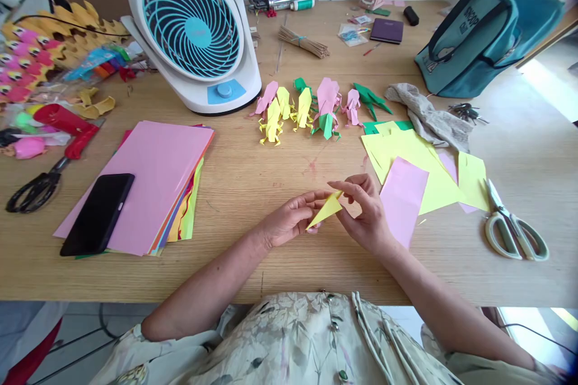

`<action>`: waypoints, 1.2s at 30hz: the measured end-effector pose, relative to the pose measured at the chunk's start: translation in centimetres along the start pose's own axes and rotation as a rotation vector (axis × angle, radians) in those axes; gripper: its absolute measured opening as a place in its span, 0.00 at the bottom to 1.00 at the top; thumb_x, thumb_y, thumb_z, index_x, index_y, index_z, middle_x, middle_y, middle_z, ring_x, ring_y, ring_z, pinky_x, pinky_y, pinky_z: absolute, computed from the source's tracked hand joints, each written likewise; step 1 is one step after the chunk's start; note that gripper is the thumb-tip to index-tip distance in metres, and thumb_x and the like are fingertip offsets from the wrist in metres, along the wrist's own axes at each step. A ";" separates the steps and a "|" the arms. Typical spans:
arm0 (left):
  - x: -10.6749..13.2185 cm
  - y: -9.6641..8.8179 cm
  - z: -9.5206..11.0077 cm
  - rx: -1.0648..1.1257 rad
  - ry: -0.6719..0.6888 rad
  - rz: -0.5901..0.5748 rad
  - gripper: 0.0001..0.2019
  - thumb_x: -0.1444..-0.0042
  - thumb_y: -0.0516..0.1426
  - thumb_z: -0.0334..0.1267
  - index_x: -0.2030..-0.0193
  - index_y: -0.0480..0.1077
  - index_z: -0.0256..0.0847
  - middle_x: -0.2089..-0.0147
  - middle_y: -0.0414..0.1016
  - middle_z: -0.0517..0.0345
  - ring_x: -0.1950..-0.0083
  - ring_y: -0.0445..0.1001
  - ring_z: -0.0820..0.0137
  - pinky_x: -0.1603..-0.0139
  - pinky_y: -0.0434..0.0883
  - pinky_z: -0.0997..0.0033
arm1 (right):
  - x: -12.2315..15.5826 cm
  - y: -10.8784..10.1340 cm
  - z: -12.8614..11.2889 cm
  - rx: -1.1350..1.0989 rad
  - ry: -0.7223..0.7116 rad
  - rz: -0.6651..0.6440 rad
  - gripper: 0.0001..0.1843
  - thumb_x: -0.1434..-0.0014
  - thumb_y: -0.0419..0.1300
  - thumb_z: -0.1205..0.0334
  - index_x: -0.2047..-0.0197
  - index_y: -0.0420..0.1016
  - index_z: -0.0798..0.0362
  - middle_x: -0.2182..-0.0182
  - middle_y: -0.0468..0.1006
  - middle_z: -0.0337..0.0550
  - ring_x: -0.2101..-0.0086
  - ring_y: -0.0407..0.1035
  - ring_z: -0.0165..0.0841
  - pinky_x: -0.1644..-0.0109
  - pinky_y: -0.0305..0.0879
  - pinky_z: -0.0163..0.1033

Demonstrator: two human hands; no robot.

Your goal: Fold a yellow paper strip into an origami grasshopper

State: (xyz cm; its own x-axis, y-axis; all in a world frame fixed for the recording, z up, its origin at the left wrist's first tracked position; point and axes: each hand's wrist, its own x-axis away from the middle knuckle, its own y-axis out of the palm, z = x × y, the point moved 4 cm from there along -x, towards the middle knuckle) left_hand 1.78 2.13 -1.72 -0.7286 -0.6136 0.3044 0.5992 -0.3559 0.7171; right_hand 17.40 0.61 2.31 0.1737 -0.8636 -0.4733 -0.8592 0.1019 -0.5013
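Observation:
A small folded piece of yellow paper [327, 211], pointed toward me, is held between my two hands above the front of the table. My left hand [295, 216] grips it from the left, its fingers behind the paper. At the upper right corner, my right hand [365, 209] pinches it with thumb and fingertips. Beyond my hands stand several folded paper frogs: yellow [273, 120], pink [327, 96] and green [371, 99]. Beside my right hand lie a pink paper strip [403, 198] and yellow paper sheets [419, 162].
Light-handled scissors [512, 228] lie at the right, below a grey cloth [428, 114] and a teal bag [469, 42]. On the left are a paper stack [167, 162], a black phone [98, 214], black-handled scissors [38, 189] and a white fan [194, 30]. Bundled sticks [303, 42] lie farther back.

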 end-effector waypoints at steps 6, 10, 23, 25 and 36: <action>-0.1 -0.3 -0.2 -0.162 0.035 0.031 0.17 0.47 0.65 0.43 0.51 0.76 0.41 0.63 0.75 0.57 0.70 0.74 0.75 0.74 0.64 0.80 | -0.5 -0.6 -0.3 0.057 -0.048 -0.053 0.08 0.38 0.58 0.71 0.58 0.73 0.50 0.62 0.75 0.45 0.62 0.69 0.35 0.59 0.67 0.43; 0.3 -0.5 0.7 -0.458 0.198 0.166 0.28 0.37 0.51 0.60 0.46 0.73 0.38 0.52 0.77 0.46 0.59 0.79 0.64 0.70 0.73 0.75 | -0.3 -0.8 0.4 0.084 0.077 0.007 0.05 0.38 0.58 0.69 0.60 0.73 0.50 0.69 0.75 0.39 0.70 0.64 0.32 0.64 0.64 0.39; 1.1 -0.1 2.5 -1.168 0.663 0.481 0.07 0.37 0.56 0.37 0.63 0.75 0.39 0.65 0.76 0.57 0.65 0.73 0.73 0.65 0.68 0.77 | -0.1 -0.2 0.7 0.017 0.136 -0.071 0.02 0.37 0.60 0.66 0.62 0.71 0.50 0.66 0.74 0.39 0.67 0.68 0.31 0.66 0.65 0.35; 1.1 -0.4 2.5 -1.116 0.640 0.504 0.07 0.36 0.55 0.38 0.62 0.73 0.40 0.66 0.75 0.58 0.65 0.72 0.73 0.64 0.67 0.76 | -0.1 0.0 0.5 0.004 0.117 -0.131 0.05 0.36 0.59 0.64 0.57 0.73 0.49 0.60 0.75 0.43 0.65 0.70 0.32 0.63 0.68 0.37; 1.2 -0.4 2.1 -0.960 0.578 0.483 0.06 0.35 0.53 0.39 0.60 0.68 0.41 0.70 0.67 0.63 0.71 0.65 0.75 0.68 0.63 0.77 | 0.3 1.0 0.4 0.187 -0.055 -0.277 0.21 0.36 0.60 0.60 0.40 0.68 0.46 0.49 0.73 0.51 0.52 0.72 0.42 0.50 0.71 0.49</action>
State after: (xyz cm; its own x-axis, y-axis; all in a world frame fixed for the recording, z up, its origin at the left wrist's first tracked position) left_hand -0.01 3.04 -0.35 -0.2544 -0.9631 -0.0878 0.9476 -0.2301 -0.2215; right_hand 16.82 0.65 1.36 0.4186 -0.8436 -0.3363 -0.6736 -0.0400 -0.7380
